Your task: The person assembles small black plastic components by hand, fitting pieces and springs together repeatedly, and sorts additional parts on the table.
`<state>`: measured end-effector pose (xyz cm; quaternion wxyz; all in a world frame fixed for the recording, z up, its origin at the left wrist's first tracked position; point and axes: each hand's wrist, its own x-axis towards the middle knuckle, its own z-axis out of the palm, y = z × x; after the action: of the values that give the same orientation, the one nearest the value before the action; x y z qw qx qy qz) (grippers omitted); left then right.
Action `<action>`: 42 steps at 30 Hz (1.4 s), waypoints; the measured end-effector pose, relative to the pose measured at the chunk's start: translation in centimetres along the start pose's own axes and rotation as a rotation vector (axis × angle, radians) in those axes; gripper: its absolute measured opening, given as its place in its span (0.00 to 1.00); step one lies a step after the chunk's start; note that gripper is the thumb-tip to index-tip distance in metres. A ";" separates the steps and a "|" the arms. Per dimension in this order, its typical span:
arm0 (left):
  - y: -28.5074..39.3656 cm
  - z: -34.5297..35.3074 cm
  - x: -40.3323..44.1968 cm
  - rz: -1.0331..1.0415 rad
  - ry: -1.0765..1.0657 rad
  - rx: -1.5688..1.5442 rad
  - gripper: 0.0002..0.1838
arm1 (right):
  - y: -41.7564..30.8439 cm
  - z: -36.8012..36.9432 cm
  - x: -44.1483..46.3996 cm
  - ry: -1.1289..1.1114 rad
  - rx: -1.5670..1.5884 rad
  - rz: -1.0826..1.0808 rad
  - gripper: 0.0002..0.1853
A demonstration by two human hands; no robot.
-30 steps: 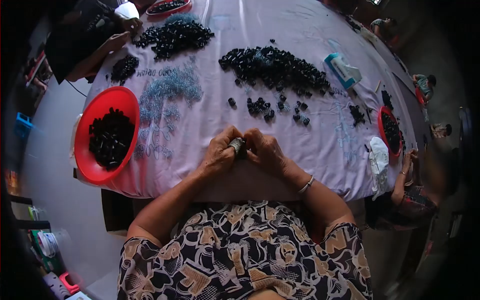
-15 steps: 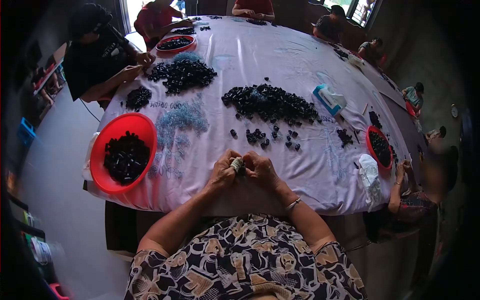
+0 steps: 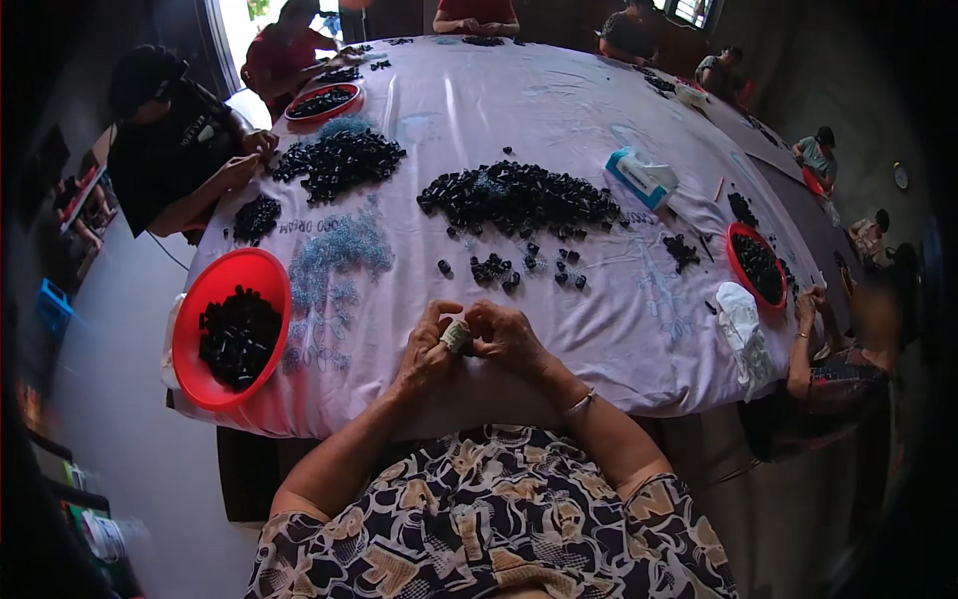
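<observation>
Your left hand and right hand meet above the near edge of the pink tablecloth, fingers bent and fingertips close together. A pale wrap sits on a digit of your left hand, right between the two hands. Your fingers hide whatever may be pinched there, so you cannot tell whether either hand grips a piece.

Just beyond your hands lies a loose group of small black pieces, with a large black pile behind it. To your left, a red bowl holds more black pieces, and bluish bits are scattered beside it, too small to make out. To your right are a tissue box and a crumpled white cloth. Other people sit around the table.
</observation>
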<state>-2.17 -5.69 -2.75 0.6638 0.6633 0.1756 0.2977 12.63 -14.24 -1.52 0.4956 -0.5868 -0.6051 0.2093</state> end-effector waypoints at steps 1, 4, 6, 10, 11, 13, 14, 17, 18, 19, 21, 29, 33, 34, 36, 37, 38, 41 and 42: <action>-0.2 0.0 0.0 0.010 -0.009 0.004 0.14 | 0.2 0.0 0.0 -0.004 -0.022 -0.018 0.12; 1.1 0.4 -0.2 -0.097 0.021 -0.015 0.14 | -0.4 -0.3 0.1 -0.016 -0.079 -0.037 0.12; 0.6 0.2 -0.3 -0.105 0.008 -0.027 0.16 | -0.3 0.0 -0.1 0.004 -0.091 -0.065 0.12; 0.7 0.2 -0.1 -0.090 0.015 -0.042 0.20 | 0.2 0.1 -0.1 0.044 -0.126 -0.151 0.12; 0.8 0.2 -0.3 -0.094 0.032 0.015 0.21 | 0.6 0.5 -0.2 0.071 -0.074 -0.123 0.12; 2.0 0.6 -0.3 -0.086 0.062 0.092 0.22 | 0.0 0.0 0.0 0.015 -0.149 -0.097 0.12; 1.9 0.4 -0.3 -0.075 0.056 0.095 0.22 | 0.1 0.0 0.2 -0.020 -0.196 -0.130 0.12; 0.8 0.2 -0.1 -0.009 0.082 0.079 0.22 | 0.5 0.1 0.2 -0.041 -0.238 -0.142 0.12; 0.8 0.2 -0.1 -0.010 0.083 0.015 0.21 | 0.5 0.2 0.2 -0.022 -0.236 -0.154 0.12; 1.3 0.2 -0.2 -0.074 0.093 -0.003 0.20 | 0.3 0.2 0.1 0.001 -0.229 -0.159 0.11; 2.0 0.3 -0.2 -0.149 0.123 -0.043 0.18 | -0.9 -0.3 0.0 0.014 -0.200 -0.112 0.10; 2.3 0.4 -0.3 -0.272 0.105 -0.210 0.18 | -0.5 -0.3 -0.4 0.039 -0.338 -0.178 0.10; 1.7 0.5 0.1 -0.208 0.068 -0.174 0.19 | -0.6 0.1 -0.5 0.055 -0.289 -0.244 0.11; 2.1 0.3 0.1 -0.237 0.044 -0.186 0.21 | -0.5 0.2 -0.3 0.054 -0.279 -0.256 0.12; 2.8 0.3 -0.4 -0.222 0.005 -0.231 0.21 | -0.4 0.3 -0.4 0.048 -0.299 -0.280 0.12; 2.2 0.8 -0.4 -0.152 0.049 -0.240 0.18 | -0.4 0.2 -0.5 0.043 -0.331 -0.279 0.13; 1.7 0.8 -0.4 -0.128 0.042 -0.106 0.21 | -0.6 0.0 -0.5 0.018 -0.338 -0.277 0.14; 1.7 1.1 -0.5 -0.104 0.064 0.115 0.20 | -0.8 -0.2 -0.7 -0.012 -0.322 -0.237 0.17; 2.5 1.2 -0.6 -0.132 0.071 0.199 0.19 | -1.0 0.0 -0.6 -0.012 -0.311 -0.252 0.17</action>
<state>-2.29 -7.11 -0.28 0.6063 0.7019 0.2707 0.2578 12.02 -15.03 -0.88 0.4178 -0.5747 -0.7016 0.0531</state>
